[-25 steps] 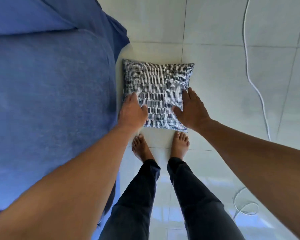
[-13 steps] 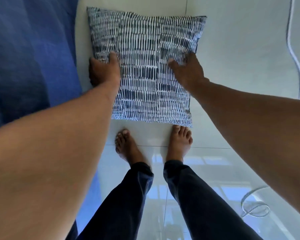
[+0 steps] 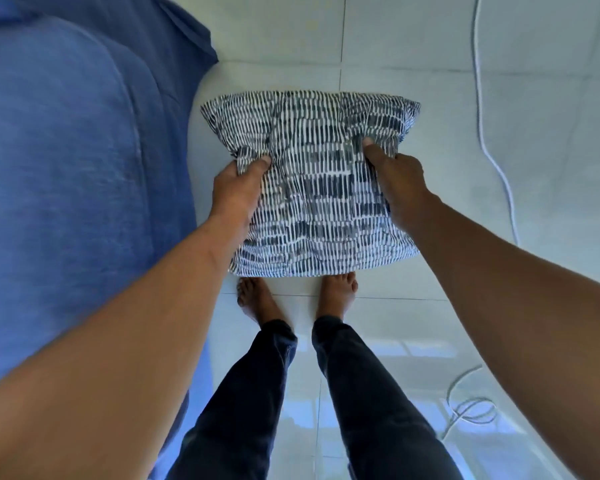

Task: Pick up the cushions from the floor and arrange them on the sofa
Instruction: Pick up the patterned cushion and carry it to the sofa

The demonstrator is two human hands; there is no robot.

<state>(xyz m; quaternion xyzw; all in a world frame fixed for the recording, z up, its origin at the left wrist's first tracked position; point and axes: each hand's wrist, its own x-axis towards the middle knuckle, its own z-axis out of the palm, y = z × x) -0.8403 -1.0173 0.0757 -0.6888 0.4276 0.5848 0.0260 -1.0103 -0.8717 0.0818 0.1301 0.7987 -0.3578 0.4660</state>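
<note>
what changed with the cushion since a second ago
The patterned cushion came up off the floor: the left hand and right hand, earlier only laid on it, now clamp its sides, bunching the fabric. The blue sofa, white cable and feet stayed put.

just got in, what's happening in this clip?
A person is holding a patterned cushion with both bare hands: the left hand grips its left side and the right hand its right, the fabric bunched under the fingers. It appears lifted off the tiled floor, above their bare feet. The blue sofa is on the person's left. A white cable lies on the floor to the right.
</note>
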